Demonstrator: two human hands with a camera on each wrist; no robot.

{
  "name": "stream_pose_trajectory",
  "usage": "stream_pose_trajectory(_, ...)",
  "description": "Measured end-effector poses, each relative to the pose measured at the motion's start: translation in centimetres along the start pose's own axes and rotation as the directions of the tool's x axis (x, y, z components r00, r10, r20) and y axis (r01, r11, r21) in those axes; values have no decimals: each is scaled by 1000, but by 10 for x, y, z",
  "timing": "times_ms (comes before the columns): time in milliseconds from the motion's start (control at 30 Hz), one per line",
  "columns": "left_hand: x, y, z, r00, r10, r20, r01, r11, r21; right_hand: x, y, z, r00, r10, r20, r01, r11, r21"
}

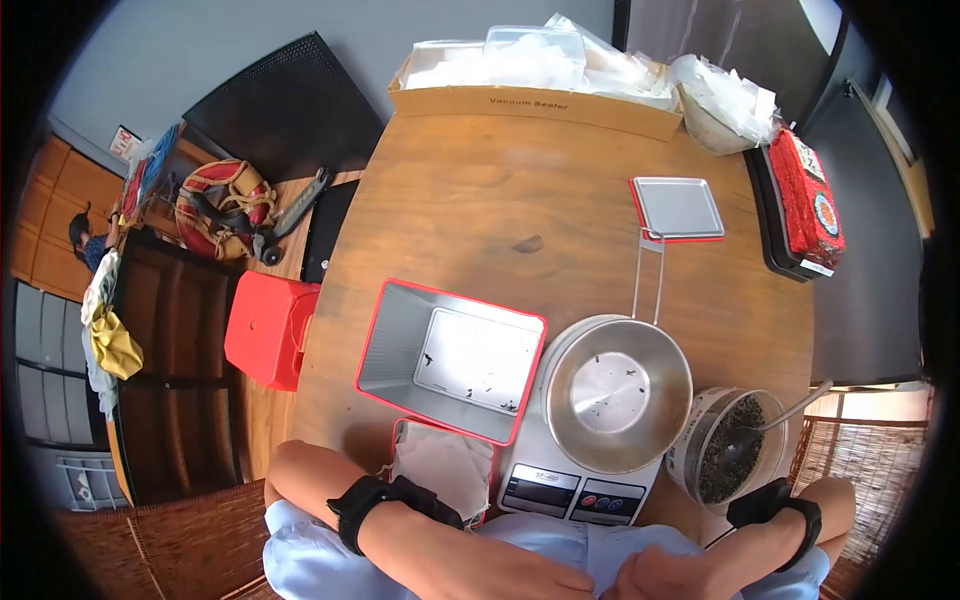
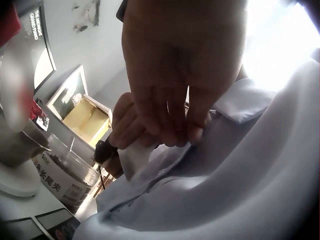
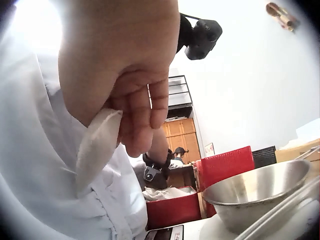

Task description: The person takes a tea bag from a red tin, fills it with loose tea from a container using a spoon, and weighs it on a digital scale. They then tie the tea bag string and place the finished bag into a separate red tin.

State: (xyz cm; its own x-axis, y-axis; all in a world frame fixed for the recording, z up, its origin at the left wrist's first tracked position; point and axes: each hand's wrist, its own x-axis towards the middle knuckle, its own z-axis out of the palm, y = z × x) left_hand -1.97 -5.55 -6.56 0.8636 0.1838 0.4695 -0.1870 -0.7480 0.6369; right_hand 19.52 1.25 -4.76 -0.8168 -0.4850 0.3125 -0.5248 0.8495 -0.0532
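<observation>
In front of the light blue shirt, the left hand and right hand are close together at the bottom of the head view. A small white pouch is pinched at its upper edge by the right hand, its fingers bent. In the left wrist view, the left hand points down with bent fingers, tips near the pale pouch; whether they grip anything is hidden. Ahead, a steel pan with dark bits inside rests on a white scale.
Left of the pan stands a red-rimmed tin with dark flakes; below it, a smaller red box of white pouches. At right, a jar holds dark leaves and a spoon. Farther back are a lid and a cardboard box.
</observation>
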Motion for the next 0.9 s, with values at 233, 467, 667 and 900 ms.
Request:
stream_pose_trajectory(233, -2, 0, -2, 996, 80, 46, -89, 966, 244, -11, -22, 7, 936, 65, 345, -31, 994, -101)
stream_pose_trajectory(467, 6, 6, -15, 980, 95, 175, -144, 944, 298, -12, -21, 3, 945, 180, 272, -142, 978, -152)
stream_pose_trajectory(667, 11, 1, -27, 947, 33, 321, -225, 780, 584, -20, -10, -2, 959, 246, 140, -206, 945, -253)
stream_pose_trajectory(900, 21, -6, -63, 963, -268, 3, 192, 698, 690, -71, -20, -11, 599, 793, 112, -752, 605, -263)
